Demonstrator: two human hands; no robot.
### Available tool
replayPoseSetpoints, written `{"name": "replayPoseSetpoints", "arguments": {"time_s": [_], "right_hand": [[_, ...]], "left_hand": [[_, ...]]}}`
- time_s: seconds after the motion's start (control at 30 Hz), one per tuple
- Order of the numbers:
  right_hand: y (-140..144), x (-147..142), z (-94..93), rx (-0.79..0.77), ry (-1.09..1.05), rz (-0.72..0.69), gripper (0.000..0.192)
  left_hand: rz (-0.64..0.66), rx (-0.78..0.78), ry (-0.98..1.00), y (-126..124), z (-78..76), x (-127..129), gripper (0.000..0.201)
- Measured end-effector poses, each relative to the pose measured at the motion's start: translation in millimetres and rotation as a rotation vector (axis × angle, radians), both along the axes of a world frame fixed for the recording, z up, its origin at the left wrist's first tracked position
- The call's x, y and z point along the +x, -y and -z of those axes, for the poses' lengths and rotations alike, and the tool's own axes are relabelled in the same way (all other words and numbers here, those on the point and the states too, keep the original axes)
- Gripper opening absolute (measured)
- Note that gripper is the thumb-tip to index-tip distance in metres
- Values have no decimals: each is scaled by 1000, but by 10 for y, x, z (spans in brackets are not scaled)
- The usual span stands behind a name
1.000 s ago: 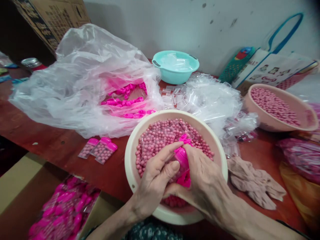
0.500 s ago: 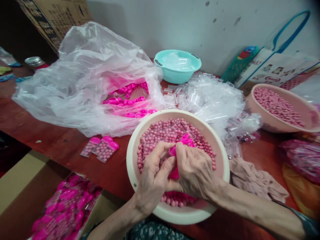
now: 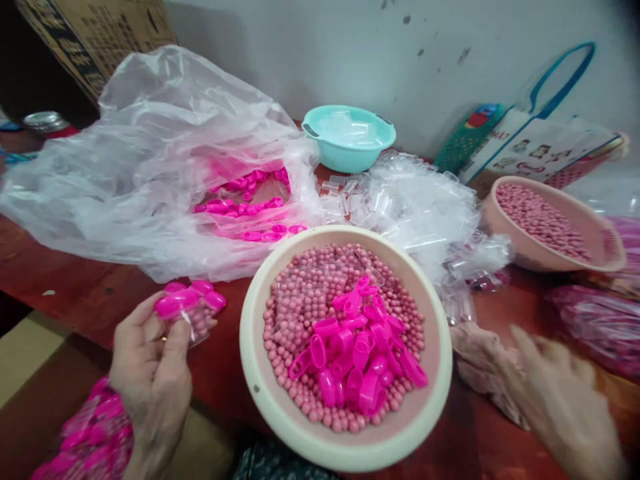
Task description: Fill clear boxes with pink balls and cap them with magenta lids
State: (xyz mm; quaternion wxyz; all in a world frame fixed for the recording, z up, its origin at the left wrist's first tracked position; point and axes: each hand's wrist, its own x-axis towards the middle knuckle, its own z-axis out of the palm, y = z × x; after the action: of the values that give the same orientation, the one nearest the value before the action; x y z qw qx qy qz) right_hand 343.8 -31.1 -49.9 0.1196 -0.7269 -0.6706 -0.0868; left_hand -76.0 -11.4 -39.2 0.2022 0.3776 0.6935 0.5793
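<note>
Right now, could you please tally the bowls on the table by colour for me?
Cream bowl, holding pink beads and loose pink caps: 1
Pink bowl, holding pink beads: 1
Teal bowl, at the back by the wall: 1
Total: 3 bowls

A red-brown wooden table (image 3: 75,267) carries bowls (image 3: 345,440), plastic bags (image 3: 125,167) and a cloth (image 3: 480,360).

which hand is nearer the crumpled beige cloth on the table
Right. The right hand hovers just beside the beige cloth, apparently touching its edge; the left hand is far across the cream bowl, holding a filled packet.
</note>
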Motion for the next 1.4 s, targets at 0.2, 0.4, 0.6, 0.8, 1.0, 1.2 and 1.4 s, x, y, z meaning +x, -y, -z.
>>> {"name": "replayPoseSetpoints", "arguments": {"time_s": [0.2,0.4,0.6,0.8,1.0,1.2,1.4], "right_hand": [[285,267,864,142,6,92,33],[-66,258,446,69,-10,94,42],[-465,-691,-353,172,-469,-83,26],[-944,-1253,-331,-85,-521,-457,21],[-1075,-1256,-144,-97,-591,-455,13],[-935,-1229,-433,-37,-728,-392,14],[-782,-1464,-733,-65,-839,-599,10]], "left_hand": [[15,-132,-471,-119,592,-193,42],[24,-123,-768,-158,521,-124,25],[-34,106,-891,-155,156,-29,22],[167,268,-843,-264,-278,300,18],[518,274,-703,-345,-346,605,15],[766,136,-333,-407,-453,806,18],[961,-61,79,-501,-445,934,41]]}}
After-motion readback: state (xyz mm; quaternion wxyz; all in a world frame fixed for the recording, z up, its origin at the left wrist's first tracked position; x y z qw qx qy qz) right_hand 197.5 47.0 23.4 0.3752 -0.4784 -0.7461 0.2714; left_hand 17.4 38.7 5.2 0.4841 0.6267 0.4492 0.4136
